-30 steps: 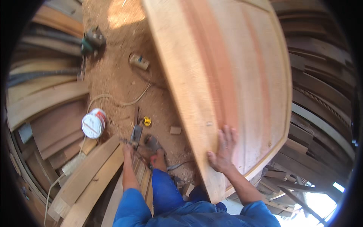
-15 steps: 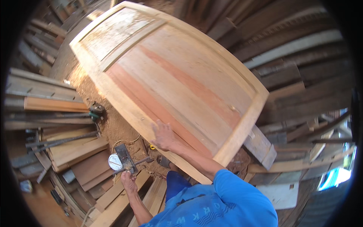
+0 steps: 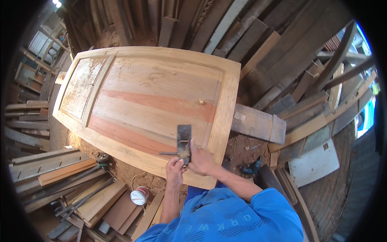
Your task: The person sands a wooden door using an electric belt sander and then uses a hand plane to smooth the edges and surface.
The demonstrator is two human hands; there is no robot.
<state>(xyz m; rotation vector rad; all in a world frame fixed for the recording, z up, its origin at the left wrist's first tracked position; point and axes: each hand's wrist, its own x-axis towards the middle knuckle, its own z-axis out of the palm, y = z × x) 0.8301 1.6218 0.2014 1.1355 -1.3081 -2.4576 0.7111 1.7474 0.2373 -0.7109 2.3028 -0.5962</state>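
A dark hand plane (image 3: 184,135) with a bar handle across it is held over the near right part of a wooden panelled door (image 3: 229,97). My left hand (image 3: 174,171) is closed around the plane's near end, by the handle. On its right side, my right hand (image 3: 201,160) grips the same plane. Whether the plane touches the door cannot be made out. The door lies flat, with a pale frame and reddish streaks in its panels. Shavings are scattered over the door's left panel, and a small curl (image 3: 201,102) lies farther right.
A grey plank (image 3: 258,123) juts out beneath the door's right end. Below the door stand a white tub (image 3: 139,195) and stacked boards (image 3: 100,201). A teal power tool (image 3: 253,166) rests on the sawdust at right. Timber leans along the back.
My left hand has brought the plane up from beside the white tub to over the door. The right hand has left the door's surface and taken hold of the plane. The view has turned.
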